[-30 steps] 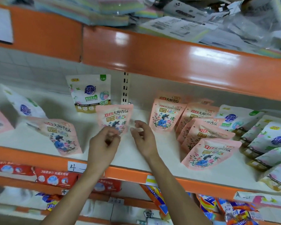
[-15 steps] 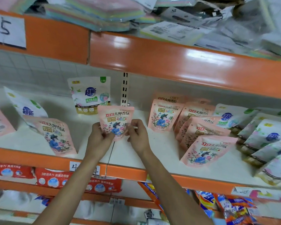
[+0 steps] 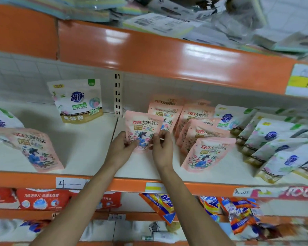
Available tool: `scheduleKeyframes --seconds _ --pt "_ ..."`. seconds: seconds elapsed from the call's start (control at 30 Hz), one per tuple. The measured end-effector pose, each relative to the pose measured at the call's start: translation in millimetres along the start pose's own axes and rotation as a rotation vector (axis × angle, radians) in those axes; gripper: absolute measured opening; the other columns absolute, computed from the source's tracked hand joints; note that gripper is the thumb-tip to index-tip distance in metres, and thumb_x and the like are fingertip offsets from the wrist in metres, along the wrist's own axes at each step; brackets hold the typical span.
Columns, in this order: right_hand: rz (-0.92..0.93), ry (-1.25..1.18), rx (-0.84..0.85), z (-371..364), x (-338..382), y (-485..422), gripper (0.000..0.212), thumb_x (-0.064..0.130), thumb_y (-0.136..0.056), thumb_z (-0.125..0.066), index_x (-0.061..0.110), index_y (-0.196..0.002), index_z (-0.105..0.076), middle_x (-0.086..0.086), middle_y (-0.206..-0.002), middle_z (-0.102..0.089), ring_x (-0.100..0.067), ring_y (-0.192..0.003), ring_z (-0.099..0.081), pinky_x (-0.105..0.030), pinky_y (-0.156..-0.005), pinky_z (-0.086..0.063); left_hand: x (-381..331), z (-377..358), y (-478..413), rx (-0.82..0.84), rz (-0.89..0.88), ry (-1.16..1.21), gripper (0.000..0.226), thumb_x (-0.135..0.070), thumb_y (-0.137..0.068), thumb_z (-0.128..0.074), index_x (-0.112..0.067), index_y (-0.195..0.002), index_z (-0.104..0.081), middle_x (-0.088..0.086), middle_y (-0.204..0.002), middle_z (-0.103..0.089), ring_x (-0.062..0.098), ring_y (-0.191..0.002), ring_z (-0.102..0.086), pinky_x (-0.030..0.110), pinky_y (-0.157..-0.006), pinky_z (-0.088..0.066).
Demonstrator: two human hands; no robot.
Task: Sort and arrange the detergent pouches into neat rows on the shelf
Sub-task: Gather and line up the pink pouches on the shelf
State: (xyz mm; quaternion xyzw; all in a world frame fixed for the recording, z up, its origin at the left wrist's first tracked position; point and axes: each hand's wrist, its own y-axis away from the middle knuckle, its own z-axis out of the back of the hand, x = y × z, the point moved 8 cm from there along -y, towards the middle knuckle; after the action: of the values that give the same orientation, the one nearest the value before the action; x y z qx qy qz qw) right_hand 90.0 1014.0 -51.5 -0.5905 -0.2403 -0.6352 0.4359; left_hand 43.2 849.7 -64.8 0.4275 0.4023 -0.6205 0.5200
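Left hand [image 3: 120, 150] and right hand [image 3: 162, 150] each pinch a lower corner of a pink pouch [image 3: 143, 127], held upright over the shelf [image 3: 89, 150], just left of the pink row [image 3: 196, 121]. A white pouch [image 3: 77, 102] stands farther back.

Head view only: one wide-angle camera, worn on the head.
The middle shelf [image 3: 89, 153] is faced from close by and viewed slightly downward; the upper shelf rail [image 3: 167, 55] is seen near the top, and straight edges are bowed.
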Motion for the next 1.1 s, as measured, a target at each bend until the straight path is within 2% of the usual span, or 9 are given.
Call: scheduleKeyframes --seconds 0.13,0.2,0.27,0.33,0.4,0.47,0.73,0.93,1.1 --pt "0.024 0.000 -0.026 23 -2 -4 0.007 0.022 -0.097 -0.055 0.024 -0.097 -0.049 -0.002 -0.091 -0.063 -0.015 -0.083 -0.064 -0.041 -0.074 -0.055 -7 -24 -3 0.010 -0.016 0.005 0.024 -0.026 -0.087 -0.070 -0.016 -0.107 -0.060 -0.003 -0.098 -0.072 0.011 -0.086 -0.068 0.032 -0.074 -0.055" --pt "0.005 -0.019 -0.013 30 -5 -6 0.015 0.016 -0.098 -0.057 0.020 -0.110 -0.050 0.007 -0.095 -0.063 0.006 -0.082 -0.062 -0.020 -0.073 -0.053 -11 -32 -3 0.013 -0.021 -0.004 0.025 -0.027 -0.087 -0.070 -0.017 -0.108 -0.061 -0.003 -0.096 -0.072 0.010 -0.083 -0.068 0.036 -0.075 -0.056" --pt "-0.013 -0.002 -0.010 34 -9 -6 0.029 0.015 -0.097 -0.058 0.012 -0.125 -0.050 0.004 -0.106 -0.063 0.017 -0.085 -0.059 -0.006 -0.072 -0.048 -12 -39 -6 0.019 -0.018 -0.003 0.024 -0.026 -0.086 -0.070 -0.018 -0.108 -0.062 -0.003 -0.095 -0.072 0.013 -0.082 -0.069 0.039 -0.077 -0.057" --pt "-0.019 0.017 -0.021 35 -10 -6 0.046 0.022 -0.094 -0.060 0.008 -0.136 -0.046 -0.003 -0.121 -0.063 0.011 -0.097 -0.061 -0.013 -0.081 -0.053 -13 -44 -7 0.021 -0.022 -0.006 0.023 -0.026 -0.086 -0.070 -0.017 -0.106 -0.062 -0.002 -0.093 -0.072 0.015 -0.082 -0.069 0.041 -0.077 -0.057" --pt "-0.004 0.063 -0.032 34 -9 -5 0.058 0.035 -0.089 -0.058 0.014 -0.141 -0.043 -0.004 -0.131 -0.060 -0.005 -0.113 -0.062 -0.033 -0.093 -0.054 -14 -47 -8 0.015 -0.025 -0.007 0.023 -0.026 -0.086 -0.070 -0.017 -0.105 -0.062 -0.002 -0.092 -0.072 0.014 -0.081 -0.069 0.042 -0.077 -0.057" --pt "0.023 0.115 -0.035 32 -12 -6 0.062 0.041 -0.085 -0.055 0.022 -0.142 -0.040 -0.001 -0.138 -0.056 -0.016 -0.125 -0.056 -0.043 -0.100 -0.050 -13 -48 -10 0.004 -0.020 -0.002 0.023 -0.025 -0.086 -0.070 -0.015 -0.105 -0.063 -0.002 -0.091 -0.072 0.014 -0.081 -0.069 0.042 -0.076 -0.058" --pt "0.079 0.179 -0.042 29 -7 -6 0.074 0.019 -0.077 -0.052 0.022 -0.147 -0.030 -0.004 -0.146 -0.046 -0.022 -0.128 -0.052 -0.043 -0.097 -0.052 -15 -53 -16 0.004 -0.020 0.025 0.020 -0.022 -0.085 -0.071 -0.014 -0.102 -0.064 -0.001 -0.091 -0.073 0.016 -0.082 -0.071 0.043 -0.077 -0.058" --pt "0.091 0.251 -0.043 28 -23 -16 0.086 0.029 -0.074 -0.053 0.027 -0.153 -0.019 -0.002 -0.156 -0.034 -0.023 -0.141 -0.038 -0.050 -0.107 -0.043 -20 -59 -17 -0.007 -0.034 0.003 0.020 -0.020 -0.087 -0.069 -0.012 -0.104 -0.063 -0.001 -0.092 -0.072 0.013 -0.079 -0.070 0.036 -0.075 -0.057" --pt "0.121 0.252 -0.046 28 -11 -7 0.081 0.030 -0.075 -0.053 0.020 -0.151 -0.024 -0.007 -0.152 -0.036 -0.024 -0.140 -0.038 -0.049 -0.108 -0.041 -21 -61 -17 -0.017 -0.031 0.007 0.024 -0.020 -0.087 -0.069 -0.012 -0.109 -0.062 -0.001 -0.096 -0.072 0.011 -0.084 -0.068 0.027 -0.074 -0.055"
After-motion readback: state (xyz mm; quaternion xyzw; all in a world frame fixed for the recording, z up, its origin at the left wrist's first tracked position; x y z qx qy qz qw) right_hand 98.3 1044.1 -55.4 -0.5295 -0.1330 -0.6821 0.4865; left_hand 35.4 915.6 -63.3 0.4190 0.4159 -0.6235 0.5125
